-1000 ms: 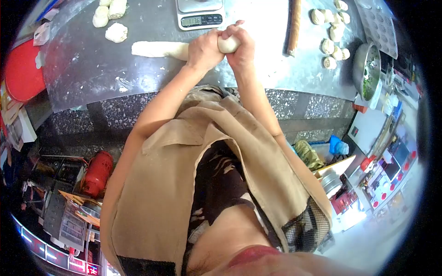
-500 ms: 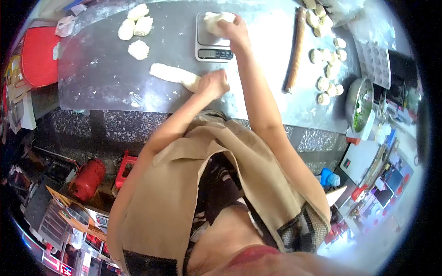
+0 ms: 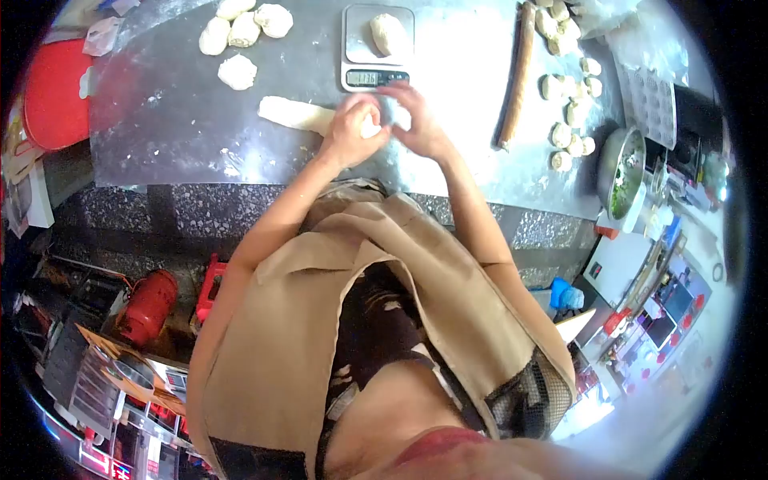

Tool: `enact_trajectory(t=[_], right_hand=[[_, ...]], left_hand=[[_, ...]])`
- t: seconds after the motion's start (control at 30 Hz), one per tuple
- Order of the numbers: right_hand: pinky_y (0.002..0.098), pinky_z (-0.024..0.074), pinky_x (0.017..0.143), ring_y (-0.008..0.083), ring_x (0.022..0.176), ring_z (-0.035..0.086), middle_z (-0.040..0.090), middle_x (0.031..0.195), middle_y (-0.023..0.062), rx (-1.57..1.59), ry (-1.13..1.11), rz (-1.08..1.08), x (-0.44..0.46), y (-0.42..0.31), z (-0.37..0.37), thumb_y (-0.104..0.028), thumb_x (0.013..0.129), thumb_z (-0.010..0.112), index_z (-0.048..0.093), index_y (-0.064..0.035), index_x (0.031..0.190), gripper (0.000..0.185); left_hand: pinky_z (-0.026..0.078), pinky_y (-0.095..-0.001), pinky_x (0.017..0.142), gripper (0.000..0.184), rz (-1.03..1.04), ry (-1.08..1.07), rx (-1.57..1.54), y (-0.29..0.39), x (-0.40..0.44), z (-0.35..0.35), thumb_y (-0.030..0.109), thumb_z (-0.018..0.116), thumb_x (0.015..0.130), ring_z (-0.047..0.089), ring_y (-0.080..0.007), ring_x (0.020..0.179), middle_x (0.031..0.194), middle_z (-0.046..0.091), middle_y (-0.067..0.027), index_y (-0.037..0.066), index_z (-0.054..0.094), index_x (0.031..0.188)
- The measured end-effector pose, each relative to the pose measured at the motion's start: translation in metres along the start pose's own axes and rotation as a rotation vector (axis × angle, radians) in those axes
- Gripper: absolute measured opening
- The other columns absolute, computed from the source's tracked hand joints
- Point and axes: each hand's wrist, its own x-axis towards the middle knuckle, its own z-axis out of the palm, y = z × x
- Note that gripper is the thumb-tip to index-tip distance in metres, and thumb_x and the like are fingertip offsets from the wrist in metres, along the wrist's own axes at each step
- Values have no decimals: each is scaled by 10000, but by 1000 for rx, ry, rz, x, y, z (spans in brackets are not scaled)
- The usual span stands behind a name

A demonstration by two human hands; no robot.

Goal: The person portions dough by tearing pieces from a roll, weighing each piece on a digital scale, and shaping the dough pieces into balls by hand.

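A long roll of pale dough (image 3: 293, 114) lies on the metal table, and my left hand (image 3: 352, 134) is wrapped round its right end. Close beside it on the right, my right hand (image 3: 420, 128) has its fingers apart, slightly blurred, with no dough visible in it. Just beyond both hands stands a white digital scale (image 3: 349, 66). On its plate rests one dough piece (image 3: 390, 34), touched by neither hand. The display is lit, its digits hard to read. Several dough pieces (image 3: 244, 29) sit at the upper left, with a single piece (image 3: 238, 72) nearer me.
A long brown rolling pin (image 3: 518, 76) lies right of the scale. Beyond it are several small dough pieces (image 3: 552, 86), a metal bowl (image 3: 622, 174) with green contents and a tray with round hollows (image 3: 649, 106). A red round object (image 3: 58, 94) stands at the far left.
My right hand has let go of the dough on the scale and come back beside my left hand. One more dough piece now sits in the upper left group.
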Motion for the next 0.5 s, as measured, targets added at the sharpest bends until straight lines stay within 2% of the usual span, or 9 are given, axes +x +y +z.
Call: enact_trajectory(t=[0.03, 0.07, 0.17, 0.23, 0.3, 0.33, 0.4, 0.43, 0.5], right_hand=[[449, 321, 1030, 373, 1224, 386, 447, 1280, 194, 151, -58, 41, -8, -14, 15, -44, 685, 661, 371, -52, 1332, 709], [430, 348, 1015, 353, 1228, 406, 435, 1308, 195, 290, -54, 96, -11, -25, 24, -30, 689, 654, 269, -64, 1394, 804], [385, 369, 990, 291, 1203, 447, 441, 1308, 187, 578, 11, 95, -6, -26, 44, -38, 688, 663, 205, -67, 1425, 868], [339, 396, 946, 246, 1121, 508, 500, 1235, 168, 679, -15, 165, -13, -40, 47, -47, 702, 651, 299, -50, 1382, 767], [320, 403, 923, 229, 1070, 527, 557, 1144, 124, 560, 23, 220, -19, -42, 53, -59, 703, 654, 419, -34, 1285, 627], [301, 441, 852, 185, 974, 555, 594, 1035, 76, 572, 244, 192, -19, -39, 66, -73, 690, 676, 511, -28, 1128, 470], [287, 453, 806, 157, 918, 557, 595, 994, 57, 793, 326, 287, -27, -38, 65, -79, 687, 692, 518, -33, 1091, 442], [273, 466, 761, 128, 861, 559, 596, 953, 37, 1014, 391, 375, -30, -40, 63, -85, 683, 707, 526, -38, 1053, 414], [249, 470, 694, 87, 786, 546, 590, 902, 22, 955, 472, 455, -34, -42, 50, -92, 691, 725, 533, -49, 1008, 373]], left_hand=[[425, -412, 807, 238, 222, 135, 83, -5, -2, 3, 133, 715, 676, 529, -318, 917, 958, 553, -134, 59, 503, 754], [371, -425, 880, 234, 180, 102, 82, -10, -5, 6, 132, 711, 676, 451, -327, 1036, 1092, 491, -141, 61, 502, 754], [352, -441, 895, 227, 202, 241, 181, -3, -6, 6, 135, 701, 686, 441, -343, 1051, 1110, 486, -170, 55, 501, 757], [308, -446, 936, 241, 205, 223, 192, 0, -4, 2, 165, 708, 694, 420, -345, 1083, 1183, 463, -193, 51, 505, 754], [336, -447, 945, 303, 244, 56, 148, -5, -5, 1, 202, 717, 718, 412, -358, 1094, 1210, 450, -191, 42, 511, 872], [336, -447, 945, 303, 249, 44, 147, -5, -7, 4, 202, 717, 718, 412, -358, 1094, 1210, 450, -191, 42, 511, 872], [395, -436, 933, 498, 70, -53, -502, -4, -12, 7, 274, 735, 727, 463, -371, 1084, 1207, 488, -185, 60, 474, 1092], [395, -436, 933, 498, 71, -56, -499, -10, -12, 2, 274, 735, 727, 463, -371, 1084, 1207, 488, -185, 60, 474, 1092], [426, -397, 906, 801, -132, -470, -148, -23, -12, -13, 342, 766, 685, 515, -342, 1104, 1218, 508, -199, 80, 347, 1316]])
